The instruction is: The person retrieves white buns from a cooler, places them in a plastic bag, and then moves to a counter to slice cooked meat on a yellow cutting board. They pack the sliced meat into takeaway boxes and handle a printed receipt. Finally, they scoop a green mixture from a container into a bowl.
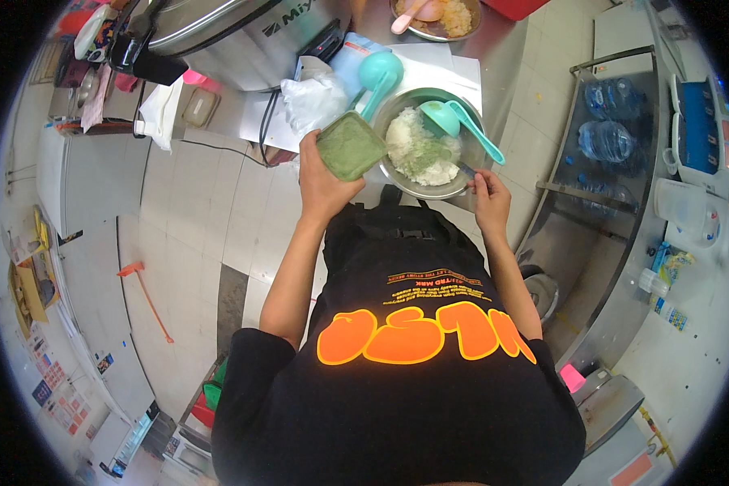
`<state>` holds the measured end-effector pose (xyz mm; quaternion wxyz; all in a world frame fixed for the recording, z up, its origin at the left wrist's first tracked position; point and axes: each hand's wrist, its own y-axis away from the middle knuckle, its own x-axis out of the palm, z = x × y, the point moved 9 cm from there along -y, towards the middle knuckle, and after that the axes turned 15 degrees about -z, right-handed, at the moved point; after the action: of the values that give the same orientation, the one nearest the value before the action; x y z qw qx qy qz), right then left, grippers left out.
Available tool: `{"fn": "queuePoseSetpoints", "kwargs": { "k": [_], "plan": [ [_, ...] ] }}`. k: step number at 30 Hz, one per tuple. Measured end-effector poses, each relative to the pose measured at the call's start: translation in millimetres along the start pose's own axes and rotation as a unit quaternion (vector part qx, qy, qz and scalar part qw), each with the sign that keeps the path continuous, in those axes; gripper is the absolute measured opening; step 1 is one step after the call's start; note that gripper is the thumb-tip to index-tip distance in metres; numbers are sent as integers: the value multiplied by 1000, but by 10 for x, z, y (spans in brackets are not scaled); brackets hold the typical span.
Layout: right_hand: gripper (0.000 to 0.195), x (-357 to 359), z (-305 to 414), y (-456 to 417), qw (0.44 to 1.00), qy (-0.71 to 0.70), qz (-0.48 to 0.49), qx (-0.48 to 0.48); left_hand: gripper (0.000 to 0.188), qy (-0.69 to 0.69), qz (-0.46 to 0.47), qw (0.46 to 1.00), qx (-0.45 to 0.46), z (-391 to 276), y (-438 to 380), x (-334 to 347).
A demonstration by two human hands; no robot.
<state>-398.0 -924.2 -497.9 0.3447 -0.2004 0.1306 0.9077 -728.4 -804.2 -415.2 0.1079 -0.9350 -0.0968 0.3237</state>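
My left hand [328,182] grips a square container of green powder [351,146], tilted beside the left rim of a metal bowl [422,189]. White rice [404,135], white powder [434,173] and some green powder lie in the bowl. A turquoise scoop [442,116] rests in it, its handle over the right rim. At that rim, the fingers of my right hand [491,197] pinch the handle of a thin utensil [466,170], whose far end is hard to make out. Another turquoise scoop [379,71] lies behind the container, near a crumpled clear plastic bag [316,100].
A large steel cooker [237,48] stands at the back left of the steel table [498,67]. A bowl of food with a pink spoon [410,17] is at the back. Large water bottles [607,141] sit on the right-hand rack. An orange long-handled tool [152,304] lies on the floor.
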Motion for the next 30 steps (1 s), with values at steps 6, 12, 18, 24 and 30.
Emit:
{"fn": "queuePoseSetpoints", "kwargs": {
  "k": [6, 12, 18, 24, 30],
  "plan": [
    [19, -89, 275, 22, 992, 84, -30, -86, 85, 9, -4, 1000, 16, -9, 68, 15],
    [16, 35, 882, 23, 947, 140, -71, -282, 87, 49, 9, 999, 3, -137, 37, 87],
    [16, 460, 1547, 321, 930, 53, 27, -363, 85, 59, 27, 995, 75, -340, -18, 227],
    [15, 719, 1569, 467, 917, 53, 88, -387, 89, 60, 46, 995, 64, -463, -19, 314],
    [23, 796, 970, 289, 987, -43, 137, -67, 89, 54, 32, 995, 72, -441, -23, 366]
  ]
}}
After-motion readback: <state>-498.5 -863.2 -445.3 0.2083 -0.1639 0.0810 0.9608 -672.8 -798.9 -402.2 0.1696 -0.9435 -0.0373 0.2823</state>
